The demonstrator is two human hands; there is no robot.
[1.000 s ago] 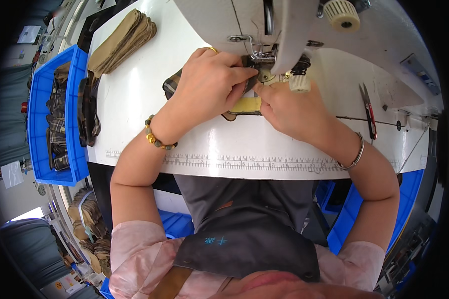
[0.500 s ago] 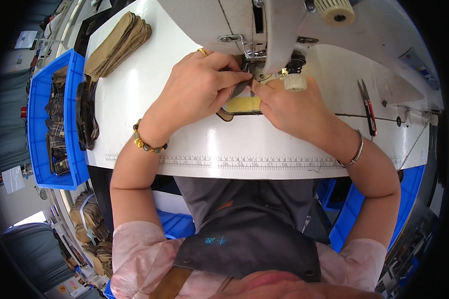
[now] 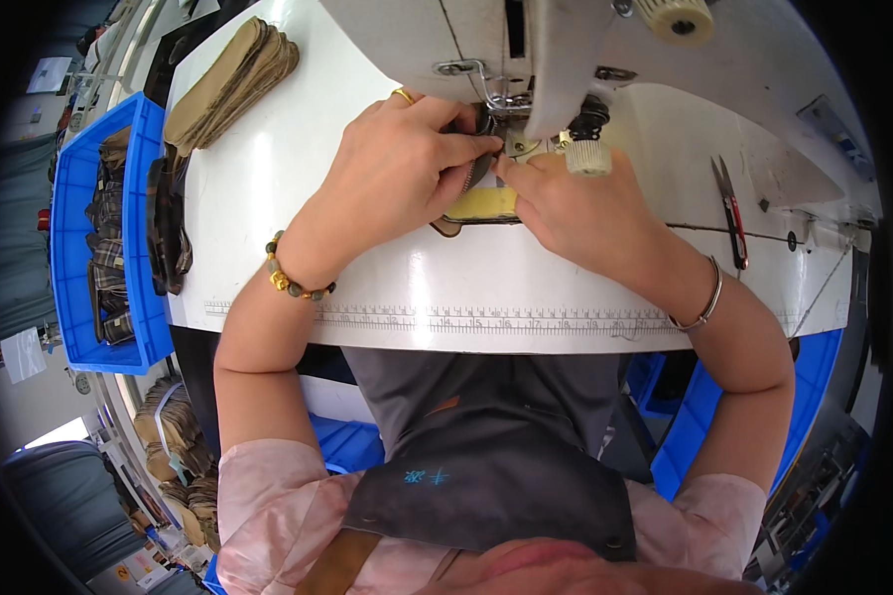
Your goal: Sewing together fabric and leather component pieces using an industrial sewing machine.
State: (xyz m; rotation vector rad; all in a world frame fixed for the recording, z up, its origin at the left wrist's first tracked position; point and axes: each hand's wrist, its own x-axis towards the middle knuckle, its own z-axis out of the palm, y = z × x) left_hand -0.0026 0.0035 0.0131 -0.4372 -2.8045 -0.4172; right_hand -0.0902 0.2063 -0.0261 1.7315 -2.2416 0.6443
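A dark zipper (image 3: 479, 173) with metal teeth curves beneath the presser foot (image 3: 499, 121) of a white sewing machine (image 3: 566, 59). My left hand (image 3: 392, 169) pinches it from the left, thumb and index finger close to the needle area. From the right, my right hand (image 3: 587, 210) presses its fingertips together at the same spot, closed on the edge of the work. Below the zipper lies a narrow yellow piece (image 3: 482, 204) with a dark edge, its right end under my right hand. A brown rounded tab (image 3: 446, 228) sticks out at its lower left.
Red-handled thread snips (image 3: 734, 216) lie at the right. A stack of tan fabric pieces (image 3: 230, 89) sits at the far left. Beside the table, a blue bin (image 3: 156, 327) holds plaid pieces. A printed ruler strip (image 3: 446, 320) runs along the near edge.
Both hands keep their hold and barely shift at the presser foot. The zipper's curve beside my left fingers has changed a little. The whole view has moved slightly.
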